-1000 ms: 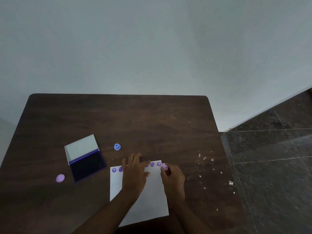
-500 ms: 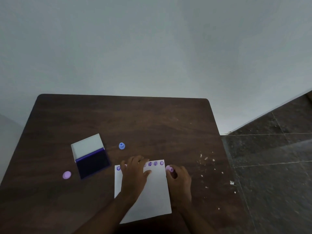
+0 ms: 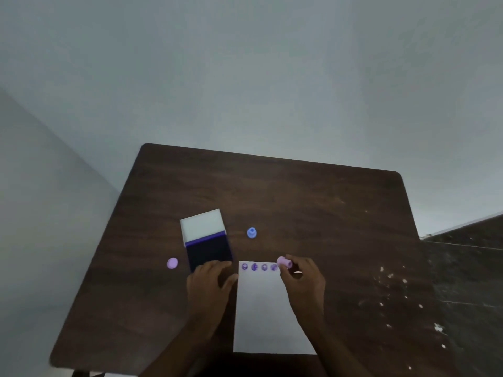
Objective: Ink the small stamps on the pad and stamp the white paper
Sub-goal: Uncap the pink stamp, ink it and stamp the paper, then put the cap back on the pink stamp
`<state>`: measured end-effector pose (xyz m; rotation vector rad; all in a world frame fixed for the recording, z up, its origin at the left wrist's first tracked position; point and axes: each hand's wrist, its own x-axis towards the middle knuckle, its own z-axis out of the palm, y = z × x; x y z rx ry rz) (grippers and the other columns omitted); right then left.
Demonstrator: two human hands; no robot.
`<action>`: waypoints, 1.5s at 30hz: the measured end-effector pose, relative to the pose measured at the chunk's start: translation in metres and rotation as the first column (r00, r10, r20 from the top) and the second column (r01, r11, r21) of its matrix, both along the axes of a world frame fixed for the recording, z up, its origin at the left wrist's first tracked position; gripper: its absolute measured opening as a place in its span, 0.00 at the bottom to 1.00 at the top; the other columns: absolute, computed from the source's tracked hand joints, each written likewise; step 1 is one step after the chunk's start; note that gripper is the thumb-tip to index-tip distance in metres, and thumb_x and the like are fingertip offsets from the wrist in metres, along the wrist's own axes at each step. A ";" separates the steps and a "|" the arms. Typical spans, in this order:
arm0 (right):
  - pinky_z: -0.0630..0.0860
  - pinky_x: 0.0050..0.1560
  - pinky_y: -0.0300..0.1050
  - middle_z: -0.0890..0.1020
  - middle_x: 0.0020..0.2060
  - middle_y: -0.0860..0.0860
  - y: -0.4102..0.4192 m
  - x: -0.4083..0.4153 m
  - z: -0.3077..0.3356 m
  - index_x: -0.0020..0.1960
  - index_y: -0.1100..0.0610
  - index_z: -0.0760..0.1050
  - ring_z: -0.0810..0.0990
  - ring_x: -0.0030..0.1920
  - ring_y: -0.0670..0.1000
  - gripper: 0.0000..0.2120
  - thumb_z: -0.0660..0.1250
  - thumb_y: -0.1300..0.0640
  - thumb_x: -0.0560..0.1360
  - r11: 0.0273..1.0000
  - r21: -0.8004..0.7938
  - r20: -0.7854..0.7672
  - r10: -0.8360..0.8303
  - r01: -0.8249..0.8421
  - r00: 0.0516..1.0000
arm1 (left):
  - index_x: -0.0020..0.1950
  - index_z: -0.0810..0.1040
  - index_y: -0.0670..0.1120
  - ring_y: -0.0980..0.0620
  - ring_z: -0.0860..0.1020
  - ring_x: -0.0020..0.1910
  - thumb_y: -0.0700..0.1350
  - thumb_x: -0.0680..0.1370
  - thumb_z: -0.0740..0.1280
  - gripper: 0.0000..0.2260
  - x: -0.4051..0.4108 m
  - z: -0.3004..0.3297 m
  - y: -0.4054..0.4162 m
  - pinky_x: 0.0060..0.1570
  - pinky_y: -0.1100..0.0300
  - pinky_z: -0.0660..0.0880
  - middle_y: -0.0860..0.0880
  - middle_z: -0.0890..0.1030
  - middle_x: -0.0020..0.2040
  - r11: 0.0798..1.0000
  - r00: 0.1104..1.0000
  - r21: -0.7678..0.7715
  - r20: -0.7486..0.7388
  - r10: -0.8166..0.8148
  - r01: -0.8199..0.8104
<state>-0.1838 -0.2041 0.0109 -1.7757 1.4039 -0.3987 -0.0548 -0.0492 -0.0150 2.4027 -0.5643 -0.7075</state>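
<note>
Near edge first: two bare forearms reaching up from the bottom over a dark brown tabletop (image 3: 313, 208) with a wood grain look and round corners.

Left hand (image 3: 211, 284) flat, palm down, fingers straight and a little spread, tips touching the near edge of the ink pad (image 3: 209, 253), thumb stuck out toward the paper. Grip loose, holding nothing.

Right hand (image 3: 304, 278) curled, grip pinched tight on a small pink stamp (image 3: 284, 262). Stamp short and round like a little tube, tipped on its side, right above the top right corner of the white paper (image 3: 264, 308).

Paper flat and smooth, a tall rectangle between the two hands. Four round purple stamp marks (image 3: 258, 267) in a row along its far edge.

A bit farther: ink pad dark and square, with a purple strip at the hinge and its pale lid (image 3: 202, 225) flipped open behind it. Flat round purple cap (image 3: 172, 263) left of the pad, well apart. Little blue stamp (image 3: 251, 232) standing up right of the lid.

Small white crumbs (image 3: 392, 278) scattered on the right side of the tabletop.

Farthest: plain grey wall (image 3: 245, 77), smooth.
</note>
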 end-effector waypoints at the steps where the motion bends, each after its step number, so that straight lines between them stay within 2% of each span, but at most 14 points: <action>1: 0.74 0.39 0.33 0.83 0.37 0.42 0.003 0.006 0.001 0.41 0.51 0.81 0.80 0.40 0.42 0.08 0.67 0.50 0.75 1.000 -0.002 0.003 0.019 -0.019 1.000 | 0.62 0.77 0.52 0.52 0.74 0.62 0.54 0.74 0.70 0.18 0.005 0.000 0.009 0.67 0.52 0.67 0.51 0.78 0.62 0.999 0.998 -0.016 0.047 0.036 -0.035; 3: 0.71 0.38 0.31 0.82 0.39 0.43 0.010 0.018 0.002 0.43 0.51 0.81 0.80 0.40 0.42 0.07 0.68 0.49 0.75 0.998 0.008 0.002 0.061 -0.061 0.998 | 0.61 0.77 0.53 0.52 0.76 0.61 0.54 0.75 0.69 0.16 0.017 0.001 0.024 0.65 0.50 0.68 0.52 0.79 0.60 0.996 0.987 -0.022 0.133 0.093 -0.091; 7: 0.72 0.39 0.32 0.82 0.39 0.45 0.021 0.041 -0.004 0.42 0.53 0.81 0.80 0.40 0.44 0.07 0.69 0.50 0.74 0.991 0.013 0.023 0.130 -0.130 0.991 | 0.59 0.78 0.53 0.54 0.77 0.57 0.54 0.74 0.69 0.14 0.034 -0.008 0.051 0.61 0.49 0.73 0.53 0.82 0.56 0.987 0.970 -0.041 0.185 0.159 -0.155; 11: 0.68 0.39 0.30 0.80 0.36 0.50 0.035 0.065 -0.001 0.42 0.59 0.78 0.77 0.37 0.45 0.06 0.68 0.57 0.76 0.974 0.112 0.090 0.188 -0.198 0.978 | 0.59 0.79 0.50 0.53 0.78 0.54 0.52 0.75 0.69 0.14 0.049 -0.011 0.068 0.59 0.50 0.76 0.51 0.82 0.54 0.963 0.950 -0.122 0.176 0.258 -0.239; 14: 0.70 0.42 0.30 0.76 0.33 0.48 0.048 0.083 0.000 0.42 0.60 0.76 0.75 0.36 0.45 0.05 0.67 0.60 0.76 0.944 0.182 0.144 0.251 -0.275 0.957 | 0.60 0.79 0.51 0.56 0.77 0.55 0.50 0.75 0.70 0.14 0.062 -0.011 0.077 0.58 0.53 0.76 0.53 0.81 0.55 0.941 0.939 -0.180 0.140 0.314 -0.288; 16: 0.70 0.45 0.35 0.74 0.32 0.47 0.058 0.095 -0.004 0.40 0.58 0.73 0.75 0.36 0.46 0.09 0.67 0.53 0.73 0.938 0.195 0.176 0.256 -0.288 0.951 | 0.59 0.79 0.52 0.56 0.77 0.55 0.50 0.75 0.70 0.13 0.072 -0.014 0.081 0.58 0.54 0.76 0.54 0.80 0.55 0.931 0.935 -0.183 0.108 0.337 -0.315; 18: 0.71 0.46 0.36 0.77 0.34 0.50 0.068 0.105 -0.011 0.39 0.55 0.74 0.75 0.37 0.46 0.10 0.66 0.49 0.70 0.944 0.166 0.157 0.260 -0.285 0.953 | 0.59 0.78 0.51 0.55 0.77 0.55 0.52 0.75 0.70 0.14 0.081 -0.020 0.085 0.58 0.54 0.76 0.53 0.79 0.56 0.927 0.932 -0.160 0.076 0.353 -0.338; 21: 0.69 0.46 0.31 0.81 0.43 0.54 0.079 0.114 -0.013 0.48 0.62 0.79 0.76 0.42 0.48 0.09 0.69 0.56 0.75 0.937 0.111 0.087 0.324 -0.332 0.942 | 0.62 0.77 0.49 0.52 0.76 0.58 0.52 0.74 0.70 0.18 0.092 -0.027 0.088 0.60 0.54 0.74 0.50 0.79 0.59 0.948 0.944 -0.105 0.106 0.312 -0.302; 23: 0.71 0.49 0.33 0.81 0.46 0.52 0.085 0.119 -0.010 0.52 0.60 0.79 0.77 0.45 0.47 0.10 0.68 0.54 0.76 0.927 0.092 0.034 0.361 -0.363 0.932 | 0.66 0.75 0.49 0.51 0.74 0.62 0.51 0.74 0.71 0.21 0.097 -0.031 0.088 0.62 0.54 0.72 0.49 0.77 0.63 0.966 0.959 -0.037 0.114 0.260 -0.258; 25: 0.72 0.49 0.34 0.82 0.46 0.51 0.090 0.123 -0.009 0.52 0.58 0.80 0.77 0.44 0.45 0.11 0.68 0.52 0.76 0.925 0.053 0.014 0.375 -0.375 0.927 | 0.69 0.72 0.50 0.50 0.72 0.65 0.51 0.74 0.71 0.24 0.100 -0.033 0.087 0.64 0.54 0.70 0.48 0.75 0.66 0.974 0.971 0.012 0.084 0.224 -0.226; 27: 0.71 0.46 0.30 0.82 0.46 0.51 0.095 0.127 -0.009 0.51 0.57 0.80 0.77 0.43 0.44 0.10 0.68 0.51 0.75 0.928 0.014 0.009 0.372 -0.372 0.928 | 0.69 0.72 0.52 0.49 0.72 0.65 0.51 0.74 0.71 0.24 0.101 -0.035 0.085 0.64 0.55 0.70 0.48 0.73 0.67 0.977 0.975 0.010 0.063 0.211 -0.212; 35: 0.68 0.44 0.27 0.82 0.46 0.50 0.100 0.134 -0.004 0.51 0.57 0.80 0.76 0.40 0.41 0.11 0.68 0.51 0.75 0.924 0.007 -0.023 0.382 -0.381 0.924 | 0.62 0.78 0.52 0.53 0.75 0.58 0.55 0.75 0.68 0.16 0.106 -0.036 0.086 0.59 0.57 0.74 0.50 0.76 0.61 0.975 0.977 -0.082 0.018 0.211 -0.209; 40: 0.68 0.43 0.27 0.81 0.45 0.49 0.102 0.135 -0.003 0.51 0.57 0.80 0.76 0.41 0.41 0.10 0.68 0.51 0.75 0.925 0.007 -0.018 0.380 -0.380 0.925 | 0.56 0.79 0.53 0.59 0.74 0.49 0.59 0.76 0.65 0.14 0.109 -0.034 0.089 0.49 0.63 0.70 0.54 0.79 0.53 0.965 0.972 -0.118 -0.063 0.227 -0.233; 45: 0.73 0.48 0.37 0.82 0.46 0.53 0.105 0.137 -0.007 0.51 0.58 0.80 0.78 0.44 0.47 0.12 0.67 0.51 0.75 0.933 0.028 -0.018 0.360 -0.360 0.933 | 0.57 0.80 0.50 0.59 0.76 0.47 0.56 0.76 0.67 0.14 0.111 -0.022 0.088 0.49 0.64 0.70 0.54 0.82 0.50 0.951 0.954 -0.133 -0.148 0.260 -0.280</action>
